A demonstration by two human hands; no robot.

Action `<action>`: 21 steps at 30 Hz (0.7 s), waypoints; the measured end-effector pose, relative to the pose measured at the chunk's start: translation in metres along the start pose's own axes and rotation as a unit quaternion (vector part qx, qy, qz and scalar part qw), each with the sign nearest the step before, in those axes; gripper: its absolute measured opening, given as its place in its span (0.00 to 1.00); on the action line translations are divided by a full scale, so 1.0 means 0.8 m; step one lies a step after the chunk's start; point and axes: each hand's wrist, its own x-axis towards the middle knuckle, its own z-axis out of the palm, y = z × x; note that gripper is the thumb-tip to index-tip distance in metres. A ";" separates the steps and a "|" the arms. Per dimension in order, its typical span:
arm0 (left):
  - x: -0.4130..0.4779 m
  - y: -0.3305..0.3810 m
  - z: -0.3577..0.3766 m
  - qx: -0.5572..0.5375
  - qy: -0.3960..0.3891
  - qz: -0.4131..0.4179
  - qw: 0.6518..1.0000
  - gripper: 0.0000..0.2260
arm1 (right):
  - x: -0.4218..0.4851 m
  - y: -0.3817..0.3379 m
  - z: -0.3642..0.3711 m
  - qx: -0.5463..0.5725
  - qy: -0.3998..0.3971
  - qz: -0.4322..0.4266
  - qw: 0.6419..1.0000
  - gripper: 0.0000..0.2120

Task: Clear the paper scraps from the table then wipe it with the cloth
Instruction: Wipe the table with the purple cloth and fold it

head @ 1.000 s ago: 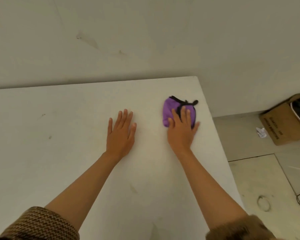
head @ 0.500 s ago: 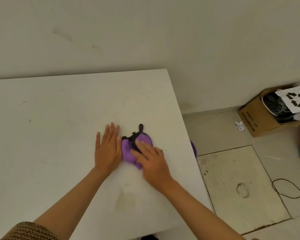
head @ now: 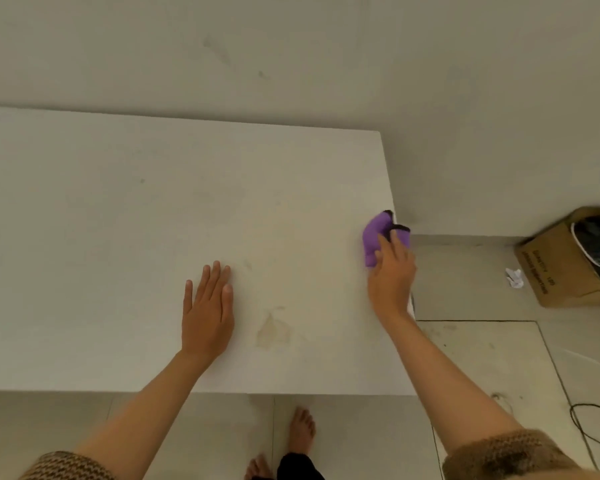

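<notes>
While a person leans over a white table (head: 118, 237), seen from above, the two hands are well apart. The left hand (head: 207, 306) rests flat on the tabletop, fingers straight and close together, holding nothing. The right hand (head: 392, 275) presses a bunched purple cloth (head: 374, 237) with dark trim at the table's right edge. Its fingers lie fairly straight over the cloth, which sits under and just beyond the fingertips and seems to hang partly past the edge.

The step in hand appears to be the wiping. A faint brownish stain (head: 272, 330) lies between the hands, nearer the left one. To wipe well, the right hand would likely do best to spread the cloth flatter under the palm, press evenly, and sweep in overlapping passes toward the left hand, with firmer pressure on the stain. The left hand can brace, then lift aside so its own patch is wiped.

On the floor, well right of the right hand, a crumpled paper scrap (head: 514, 278) lies beside a cardboard box (head: 568, 268).
</notes>
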 end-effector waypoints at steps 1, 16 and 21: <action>-0.008 -0.006 -0.003 -0.005 0.002 -0.006 1.000 0.28 | -0.021 -0.021 0.005 0.002 -0.008 -0.054 0.998 0.24; -0.097 -0.032 -0.019 -0.041 0.006 0.002 0.999 0.29 | -0.211 -0.038 -0.007 0.017 -0.180 -0.219 0.959 0.18; -0.102 0.021 -0.007 -0.058 0.017 0.122 0.991 0.25 | -0.167 -0.011 -0.031 0.056 -0.207 -0.109 0.971 0.15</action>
